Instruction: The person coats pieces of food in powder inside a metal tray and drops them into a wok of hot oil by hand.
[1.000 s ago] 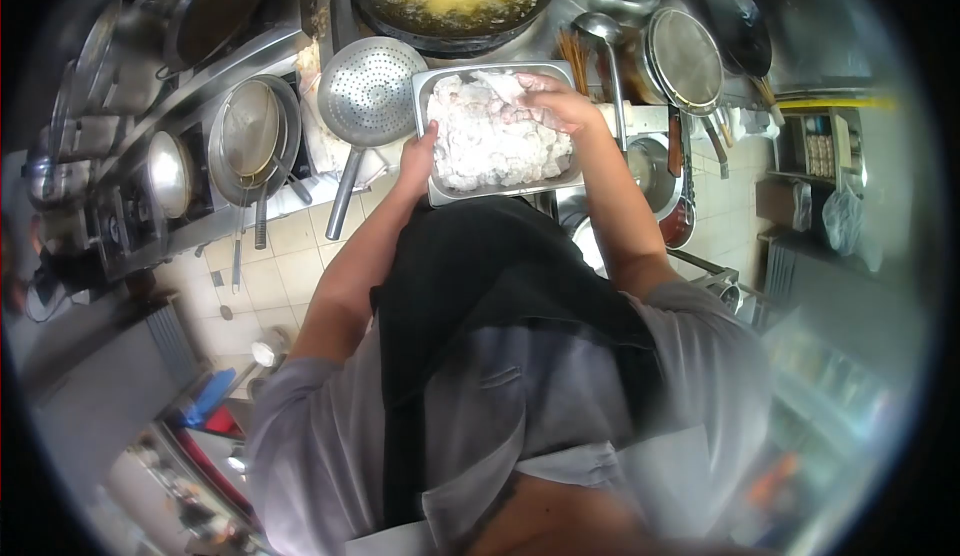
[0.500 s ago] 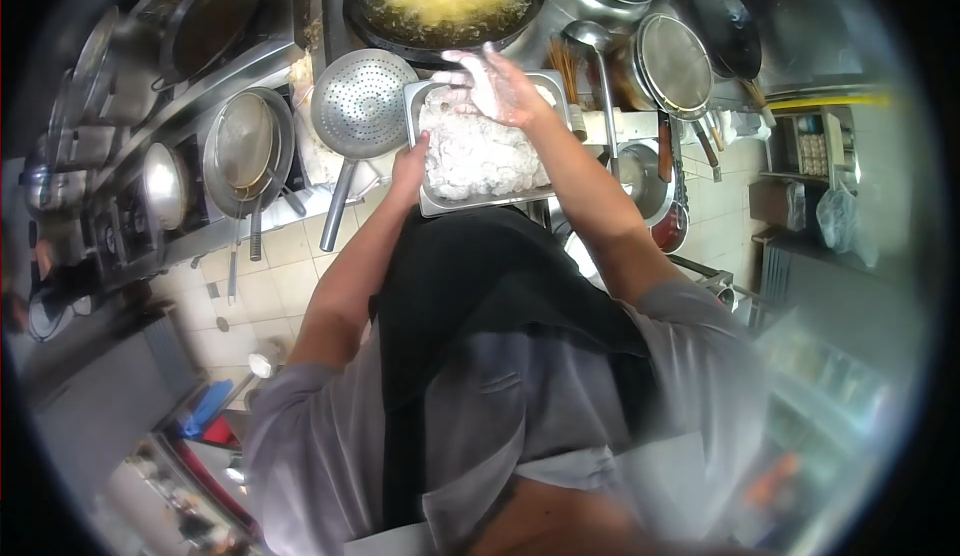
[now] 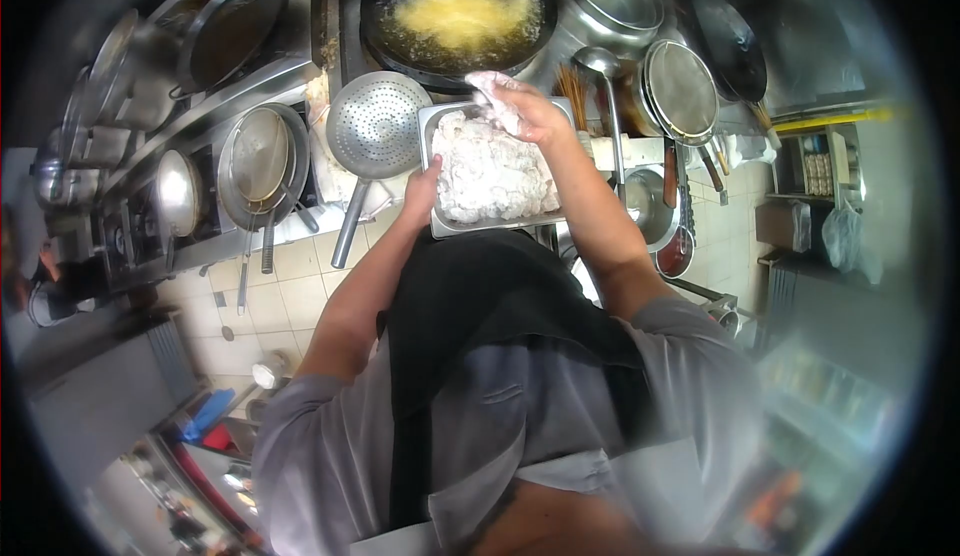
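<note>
My left hand [image 3: 425, 188] is closed on the left rim of a rectangular metal tray [image 3: 480, 225]. In the tray lies a heap of pieces thickly coated in white flour [image 3: 495, 171]; what is under the coating cannot be made out. Over the tray's far edge, my right hand [image 3: 535, 114] has its fingers closed around a flour-coated piece of food [image 3: 495, 94]. Just beyond that hand is a black wok [image 3: 375, 31] of bubbling oil, with yellow food [image 3: 465, 14] frying in its middle.
Left of the tray sits a perforated skimmer [image 3: 378, 121], its handle pointing toward me. To the right are a ladle [image 3: 612, 106], wire strainers [image 3: 682, 91] and metal bowls [image 3: 615, 1]. More pans and a strainer [image 3: 258, 156] rest along the left of the stove.
My right hand's fingers have drawn together around the floured piece. The tray, wok and counter sit slightly lower and farther right in view.
</note>
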Demonstrator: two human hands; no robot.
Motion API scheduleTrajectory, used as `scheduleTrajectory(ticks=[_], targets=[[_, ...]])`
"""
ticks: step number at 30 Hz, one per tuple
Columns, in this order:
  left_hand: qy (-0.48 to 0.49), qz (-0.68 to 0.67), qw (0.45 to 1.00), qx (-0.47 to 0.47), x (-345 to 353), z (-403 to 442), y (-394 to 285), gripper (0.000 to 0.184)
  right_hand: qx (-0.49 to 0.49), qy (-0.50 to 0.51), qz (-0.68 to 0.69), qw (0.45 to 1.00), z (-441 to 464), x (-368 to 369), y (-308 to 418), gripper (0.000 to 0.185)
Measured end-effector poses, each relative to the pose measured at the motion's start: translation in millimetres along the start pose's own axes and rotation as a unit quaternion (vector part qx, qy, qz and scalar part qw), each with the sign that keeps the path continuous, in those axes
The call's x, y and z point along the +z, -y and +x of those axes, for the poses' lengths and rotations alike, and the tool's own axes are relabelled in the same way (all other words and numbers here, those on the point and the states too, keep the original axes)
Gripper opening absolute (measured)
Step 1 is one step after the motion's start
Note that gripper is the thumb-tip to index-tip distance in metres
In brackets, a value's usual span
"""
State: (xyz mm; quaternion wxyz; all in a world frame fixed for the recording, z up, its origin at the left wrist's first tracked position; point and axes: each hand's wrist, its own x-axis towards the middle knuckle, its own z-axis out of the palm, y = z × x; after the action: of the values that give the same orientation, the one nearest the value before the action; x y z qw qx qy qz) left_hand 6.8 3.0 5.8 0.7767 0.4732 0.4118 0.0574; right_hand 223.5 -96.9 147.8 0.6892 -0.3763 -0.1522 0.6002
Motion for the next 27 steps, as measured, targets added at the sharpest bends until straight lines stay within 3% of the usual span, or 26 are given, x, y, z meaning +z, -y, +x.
scheduleTrajectory(ticks=[1,3,4,5,7,9,13,15,17,18,21,22,24,25,27], targets=[[0.000,-0.001,1.000,0.000,0,0,0,0.065,0.001,0.000,0.000,1.000,4,-2,5,0.046],[-0.006,0.012,1.000,-0.009,0,-1,0,0.064,0.116,-0.200,-0.163,0.959,10,-2,18,0.052],[-0.008,0.012,1.000,-0.010,0,-1,0,0.064,0.119,-0.253,-0.273,0.920,18,-10,19,0.068],[-0.008,0.007,1.000,-0.009,0,-1,0,0.064,0.120,-0.252,-0.273,0.921,22,-12,22,0.068],[-0.008,0.002,1.000,-0.007,-1,3,4,0.063,0.046,-0.276,-0.564,0.777,26,-2,37,0.075],[-0.006,-0.005,1.000,-0.004,-3,6,7,0.063,-0.051,-0.273,-0.627,0.727,47,-31,40,0.064],[-0.037,0.031,0.999,0.004,3,-9,-6,0.064,-0.110,-0.326,-0.654,0.674,77,-57,72,0.062],[-0.043,0.021,0.999,-0.022,5,-11,-10,0.058,-0.107,-0.319,-0.660,0.672,89,-68,80,0.053],[-0.048,0.021,0.999,-0.016,6,-13,-13,0.058,-0.107,-0.254,-0.488,0.828,95,-73,82,0.048],[-0.050,0.022,0.998,-0.008,7,-13,-12,0.058,-0.131,-0.276,-0.581,0.754,117,-108,78,0.049],[-0.046,0.026,0.998,-0.029,0,0,-2,0.060,-0.080,-0.278,-0.722,0.629,139,-130,77,0.050],[-0.042,0.030,0.998,-0.036,-2,1,3,0.062,-0.072,-0.272,-0.722,0.631,141,-133,71,0.050],[-0.049,0.033,0.998,-0.026,-3,5,6,0.062,-0.044,-0.388,-0.725,0.567,143,-130,70,0.048],[-0.051,0.040,0.998,-0.012,-3,5,7,0.063,-0.041,-0.386,-0.726,0.567,138,-127,70,0.048],[-0.051,0.038,0.998,-0.015,-2,5,8,0.063,-0.168,-0.461,-0.747,0.448,120,-118,70,0.042]])
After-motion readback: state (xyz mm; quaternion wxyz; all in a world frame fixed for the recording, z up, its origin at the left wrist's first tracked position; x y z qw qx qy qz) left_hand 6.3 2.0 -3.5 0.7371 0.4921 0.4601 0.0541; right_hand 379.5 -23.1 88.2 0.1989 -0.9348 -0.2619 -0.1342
